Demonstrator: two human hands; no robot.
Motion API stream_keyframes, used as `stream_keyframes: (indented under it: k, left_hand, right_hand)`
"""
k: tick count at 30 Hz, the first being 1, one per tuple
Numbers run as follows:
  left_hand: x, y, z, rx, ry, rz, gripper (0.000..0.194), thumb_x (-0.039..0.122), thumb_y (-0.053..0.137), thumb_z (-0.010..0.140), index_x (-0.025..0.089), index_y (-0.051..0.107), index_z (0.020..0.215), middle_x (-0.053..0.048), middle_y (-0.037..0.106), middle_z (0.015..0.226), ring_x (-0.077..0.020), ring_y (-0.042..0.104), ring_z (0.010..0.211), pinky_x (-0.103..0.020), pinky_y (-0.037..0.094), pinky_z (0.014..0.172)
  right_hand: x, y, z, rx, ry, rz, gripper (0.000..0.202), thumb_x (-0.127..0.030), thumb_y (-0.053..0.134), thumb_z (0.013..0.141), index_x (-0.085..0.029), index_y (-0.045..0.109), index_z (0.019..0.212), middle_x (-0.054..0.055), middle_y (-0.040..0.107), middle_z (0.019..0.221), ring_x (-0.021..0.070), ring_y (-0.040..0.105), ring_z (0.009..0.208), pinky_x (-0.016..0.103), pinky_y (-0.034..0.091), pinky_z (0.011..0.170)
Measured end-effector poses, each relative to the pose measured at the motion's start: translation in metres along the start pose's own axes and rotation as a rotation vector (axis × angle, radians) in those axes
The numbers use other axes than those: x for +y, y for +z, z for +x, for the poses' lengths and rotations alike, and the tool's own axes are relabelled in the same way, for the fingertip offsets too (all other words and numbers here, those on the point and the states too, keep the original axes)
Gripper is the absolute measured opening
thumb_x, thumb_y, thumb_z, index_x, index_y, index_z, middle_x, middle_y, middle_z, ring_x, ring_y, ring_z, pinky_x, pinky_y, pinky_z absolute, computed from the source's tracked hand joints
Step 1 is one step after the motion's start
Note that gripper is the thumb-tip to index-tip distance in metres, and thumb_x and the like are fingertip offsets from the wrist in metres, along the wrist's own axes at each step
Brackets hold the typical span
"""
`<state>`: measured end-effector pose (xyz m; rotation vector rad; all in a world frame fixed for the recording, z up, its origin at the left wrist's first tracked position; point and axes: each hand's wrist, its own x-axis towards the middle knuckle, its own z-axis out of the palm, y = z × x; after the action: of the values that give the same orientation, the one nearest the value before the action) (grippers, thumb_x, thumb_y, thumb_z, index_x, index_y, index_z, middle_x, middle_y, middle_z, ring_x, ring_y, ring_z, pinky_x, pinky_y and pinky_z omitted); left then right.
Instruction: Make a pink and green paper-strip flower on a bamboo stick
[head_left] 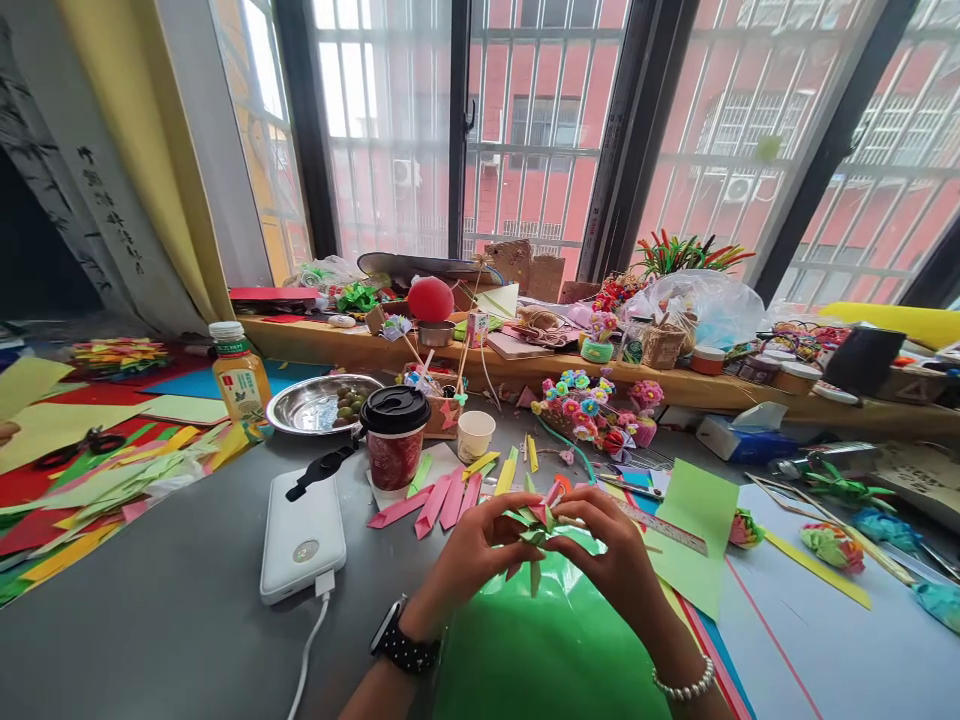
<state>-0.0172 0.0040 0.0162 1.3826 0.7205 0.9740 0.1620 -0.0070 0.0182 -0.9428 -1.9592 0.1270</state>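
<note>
Fingers (589, 503) of left hand (471, 550) and right hand (616, 545) pinch green-and-pink folded paper (535, 520) from opposite sides at lower centre, likely steadying its layers.

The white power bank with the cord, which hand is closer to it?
Left. The left hand is just right of the white power bank in the picture; the right hand is farther right, beyond the folded paper piece both hold.

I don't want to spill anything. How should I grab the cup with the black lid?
Best grip the cup around its red body, below the lid, probably from the front: it's round and upright, and the bowl sits close behind on the left.
</note>
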Motion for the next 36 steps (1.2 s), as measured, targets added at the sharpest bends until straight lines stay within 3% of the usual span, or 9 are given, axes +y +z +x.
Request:
stream_keyframes:
  k: [8, 24, 31, 33, 36]
  left_hand:
    - [-0.002, 0.000, -0.001, 0.036, 0.059, 0.085, 0.040, 0.020, 0.071, 0.060, 0.016, 0.058, 0.097, -0.002, 0.063, 0.068, -0.0104, 0.056, 0.052, -0.019, 0.042, 0.045]
    - [0.000, 0.002, -0.005, -0.079, 0.010, 0.100, 0.040, 0.023, 0.071, 0.061, 0.017, 0.059, 0.098, 0.002, 0.059, 0.060, -0.0054, 0.048, 0.044, -0.016, 0.038, 0.040]
    - [-0.002, -0.001, -0.003, -0.063, 0.004, 0.060, 0.043, 0.023, 0.071, 0.062, 0.018, 0.058, 0.103, 0.001, 0.060, 0.062, -0.0053, 0.047, 0.043, -0.016, 0.035, 0.040]
    - [-0.003, -0.001, -0.001, -0.038, 0.025, 0.001, 0.049, 0.022, 0.071, 0.062, 0.021, 0.055, 0.108, -0.001, 0.062, 0.073, -0.0067, 0.051, 0.050, -0.017, 0.038, 0.045]
    - [-0.003, -0.002, 0.002, -0.025, 0.054, -0.127, 0.059, 0.020, 0.073, 0.059, 0.025, 0.051, 0.113, -0.004, 0.062, 0.091, -0.0145, 0.059, 0.075, -0.025, 0.046, 0.065]
  right_hand:
    - [0.001, -0.002, 0.000, -0.036, -0.008, 0.052, 0.013, -0.031, 0.060, 0.076, -0.020, 0.063, 0.082, 0.004, 0.061, 0.079, 0.0168, 0.059, 0.074, 0.028, 0.049, 0.066]
    - [-0.005, -0.012, 0.003, -0.112, -0.013, 0.095, 0.024, -0.037, 0.055, 0.078, -0.019, 0.066, 0.067, 0.004, 0.063, 0.068, 0.0154, 0.059, 0.066, 0.025, 0.048, 0.058]
    - [-0.001, -0.007, 0.001, -0.113, 0.002, 0.075, 0.018, -0.032, 0.056, 0.079, -0.019, 0.064, 0.070, 0.004, 0.062, 0.072, 0.0147, 0.059, 0.066, 0.024, 0.047, 0.059]
    - [0.000, -0.005, 0.001, -0.089, 0.040, 0.057, 0.015, -0.030, 0.056, 0.079, -0.019, 0.063, 0.073, 0.003, 0.061, 0.072, 0.0146, 0.058, 0.066, 0.024, 0.047, 0.059]
    - [0.001, -0.004, 0.001, -0.015, 0.090, 0.018, 0.014, -0.029, 0.055, 0.079, -0.019, 0.062, 0.075, 0.003, 0.061, 0.072, 0.0154, 0.058, 0.067, 0.025, 0.046, 0.060]
